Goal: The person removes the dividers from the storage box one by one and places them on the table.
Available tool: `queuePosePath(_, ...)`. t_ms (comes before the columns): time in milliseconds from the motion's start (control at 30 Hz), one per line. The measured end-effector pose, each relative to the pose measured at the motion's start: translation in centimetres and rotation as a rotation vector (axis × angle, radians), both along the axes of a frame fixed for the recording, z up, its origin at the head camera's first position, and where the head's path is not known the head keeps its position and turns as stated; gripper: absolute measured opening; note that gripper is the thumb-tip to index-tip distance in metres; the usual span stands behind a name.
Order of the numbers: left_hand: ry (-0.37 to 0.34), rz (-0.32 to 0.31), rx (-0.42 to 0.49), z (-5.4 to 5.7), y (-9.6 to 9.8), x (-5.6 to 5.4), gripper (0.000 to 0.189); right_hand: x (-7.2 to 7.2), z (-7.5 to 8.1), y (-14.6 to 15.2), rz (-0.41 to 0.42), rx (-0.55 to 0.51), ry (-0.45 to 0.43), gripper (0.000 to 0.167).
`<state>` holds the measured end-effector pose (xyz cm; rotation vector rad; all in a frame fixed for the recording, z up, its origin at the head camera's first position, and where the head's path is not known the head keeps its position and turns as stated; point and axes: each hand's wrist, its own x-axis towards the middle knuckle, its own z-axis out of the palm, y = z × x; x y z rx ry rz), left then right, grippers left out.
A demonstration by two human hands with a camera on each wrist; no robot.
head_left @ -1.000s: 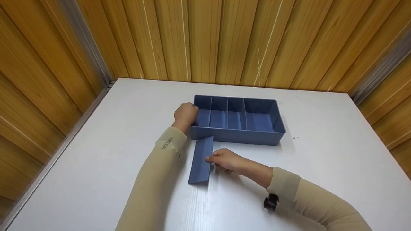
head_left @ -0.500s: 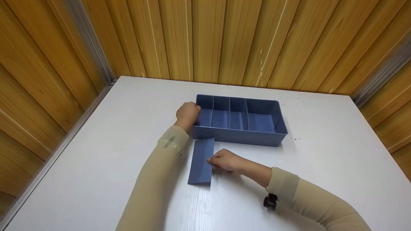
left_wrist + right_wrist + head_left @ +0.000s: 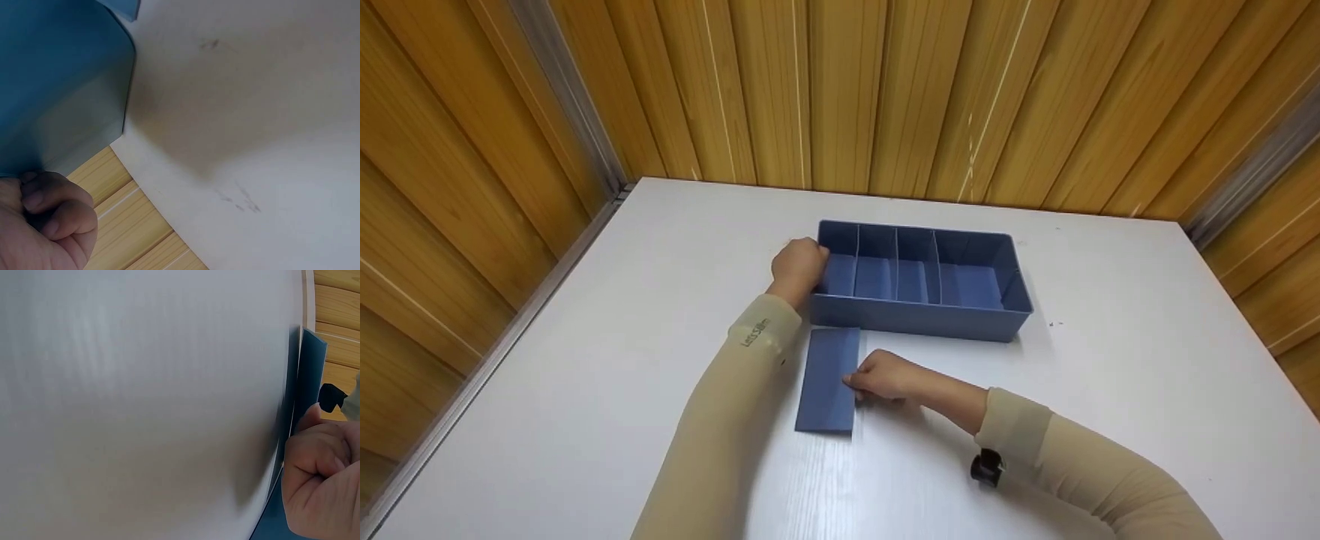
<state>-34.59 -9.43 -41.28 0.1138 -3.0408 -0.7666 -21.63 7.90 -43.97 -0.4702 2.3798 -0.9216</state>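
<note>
A blue rectangular bin stands on the white table, split by several upright dividers into compartments. My left hand grips the bin's left end wall, fingers curled over its rim; the left wrist view shows the curled fingers against the outside of the bin. In front of the bin, my right hand pinches the right long edge of a loose flat blue divider, thumb on top. From the right wrist, the divider appears nearly edge-on, low over the table, with the hand beside it.
The white table extends around the bin, with wood-look panel walls behind and at both sides. A metal frame post rises at the back left corner. Small dark marks lie right of the bin.
The divider has turned flatter toward the table in my right hand, showing more of its broad face. My left hand keeps its grip on the bin's end. The head view has shifted slightly.
</note>
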Motion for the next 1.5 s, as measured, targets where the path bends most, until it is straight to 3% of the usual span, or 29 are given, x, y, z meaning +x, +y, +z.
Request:
queuePosePath(467,0.011,0.011,-0.002,0.04,-0.01,0.07,0.037,-0.35,-0.53,-0.46,-0.022,0.071,-0.003,0.044)
queuePosePath(1500,-0.011,0.024,-0.013,0.11,0.09,0.04,0.038,-0.77,-0.46,-0.57,-0.007,0.073,0.012,0.041)
